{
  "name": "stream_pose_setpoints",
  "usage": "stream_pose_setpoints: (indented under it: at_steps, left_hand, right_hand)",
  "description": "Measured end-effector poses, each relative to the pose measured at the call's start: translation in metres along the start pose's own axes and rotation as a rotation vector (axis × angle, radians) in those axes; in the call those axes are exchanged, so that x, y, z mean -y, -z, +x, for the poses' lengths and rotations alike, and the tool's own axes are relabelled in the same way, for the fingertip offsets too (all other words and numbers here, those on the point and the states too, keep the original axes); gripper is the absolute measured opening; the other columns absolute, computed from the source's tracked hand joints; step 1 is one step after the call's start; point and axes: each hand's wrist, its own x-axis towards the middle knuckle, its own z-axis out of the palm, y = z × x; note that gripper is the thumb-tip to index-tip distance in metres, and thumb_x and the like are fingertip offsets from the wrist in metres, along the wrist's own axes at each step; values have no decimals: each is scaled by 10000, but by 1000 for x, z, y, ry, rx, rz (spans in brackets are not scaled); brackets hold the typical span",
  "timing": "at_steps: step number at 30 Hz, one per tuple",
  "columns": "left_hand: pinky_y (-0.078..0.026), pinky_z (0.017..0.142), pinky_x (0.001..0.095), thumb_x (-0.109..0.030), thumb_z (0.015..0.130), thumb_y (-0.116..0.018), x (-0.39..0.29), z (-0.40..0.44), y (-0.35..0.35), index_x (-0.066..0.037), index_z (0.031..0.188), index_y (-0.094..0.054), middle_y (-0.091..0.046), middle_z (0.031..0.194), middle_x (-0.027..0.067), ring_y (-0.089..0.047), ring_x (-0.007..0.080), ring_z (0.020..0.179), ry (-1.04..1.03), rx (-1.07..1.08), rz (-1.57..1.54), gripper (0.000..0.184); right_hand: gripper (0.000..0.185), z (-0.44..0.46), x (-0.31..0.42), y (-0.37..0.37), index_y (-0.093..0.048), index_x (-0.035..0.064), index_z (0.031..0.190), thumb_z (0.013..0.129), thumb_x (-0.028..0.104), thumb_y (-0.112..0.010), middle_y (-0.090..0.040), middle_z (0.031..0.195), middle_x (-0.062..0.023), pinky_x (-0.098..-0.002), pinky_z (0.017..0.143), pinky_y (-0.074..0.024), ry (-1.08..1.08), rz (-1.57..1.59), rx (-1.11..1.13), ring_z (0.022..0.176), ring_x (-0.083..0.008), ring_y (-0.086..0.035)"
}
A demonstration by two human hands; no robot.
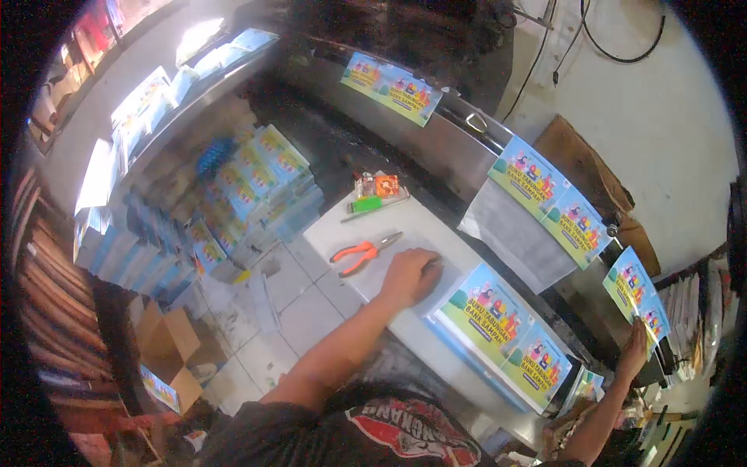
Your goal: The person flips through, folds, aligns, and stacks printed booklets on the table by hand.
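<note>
Right hand (635, 347) is pinching a printed sheet (636, 292), likely steadying it; left hand (408, 279), half-curled, is bracing on the table (430, 229), grip unclear.

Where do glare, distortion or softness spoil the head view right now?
Head view: glare whitens the pale printed sheets at upper left; the fisheye lens bows the brown curved slats and blackens the corners; the light-blue booklet stacks look hazy; the orange-handled metal pliers read clearly.
</note>
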Motion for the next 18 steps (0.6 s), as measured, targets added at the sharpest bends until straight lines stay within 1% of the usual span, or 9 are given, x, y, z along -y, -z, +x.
stream_pose_setpoints:
  at_steps: [5,6,7,8,9,11,13,17,18]
  left_hand:
    - [-478,821,448,-186,813,-645,7,-4,-4,-47,1001,-669,-667,972,171,-617,362,915,54,85,34,235]
    - [-479,801,449,-178,808,-632,12,-6,-11,-49,981,-673,-668,956,167,-622,357,889,21,2,89,220]
    - [-479,780,450,-170,803,-619,16,-6,-16,-50,962,-677,-669,940,163,-627,352,864,-28,-71,118,208]
    - [-480,815,451,-184,812,-622,20,-5,-17,-62,970,-683,-675,965,157,-633,342,901,-18,-27,99,208]
    - [-483,837,440,-182,818,-625,3,-2,-11,-63,989,-682,-671,973,167,-632,345,911,84,40,76,216]
    - [-497,816,421,-123,824,-622,18,-3,-17,-43,985,-674,-671,953,172,-640,351,871,-4,2,21,187]
    - [-501,798,403,-98,817,-627,6,-2,-16,-36,982,-670,-670,948,167,-641,336,877,-34,-13,-6,181]
    - [-496,785,391,-89,820,-620,9,-4,-15,-20,980,-662,-666,952,165,-633,324,883,26,-3,-42,179]
    - [-493,791,396,-98,825,-617,12,-3,-16,-17,984,-661,-665,956,166,-630,329,883,-22,-13,-17,184]
  right_hand:
    - [452,-17,-4,1,-551,105,1311,867,26,-524,-540,1356,-123,-385,1047,-413,-91,88,-8,1244,-295,-520]
    - [469,-12,-5,5,-552,114,1311,860,-8,-504,-555,1338,-118,-382,1040,-422,-80,107,10,1235,-293,-529]
    - [471,-4,35,43,-552,125,1314,865,-4,-489,-563,1330,-117,-375,1012,-444,-162,76,89,1229,-277,-534]
    - [458,0,27,36,-568,142,1301,861,26,-512,-565,1328,-114,-367,975,-468,-376,100,159,1205,-264,-552]
    - [437,1,25,35,-590,151,1274,854,43,-533,-577,1312,-108,-362,963,-474,-339,35,142,1172,-269,-574]
    - [439,-3,13,25,-605,158,1246,831,25,-552,-605,1263,-103,-375,941,-488,-292,57,73,1125,-299,-599]
    - [443,3,35,44,-595,151,1237,820,9,-555,-619,1223,-118,-402,947,-481,-159,22,105,1103,-329,-596]
    - [420,4,56,47,-587,133,1224,821,19,-563,-619,1200,-143,-433,940,-476,-158,57,77,1076,-355,-596]
    - [416,6,73,55,-587,121,1221,818,22,-571,-618,1200,-151,-434,944,-471,-136,84,-17,1080,-356,-592]
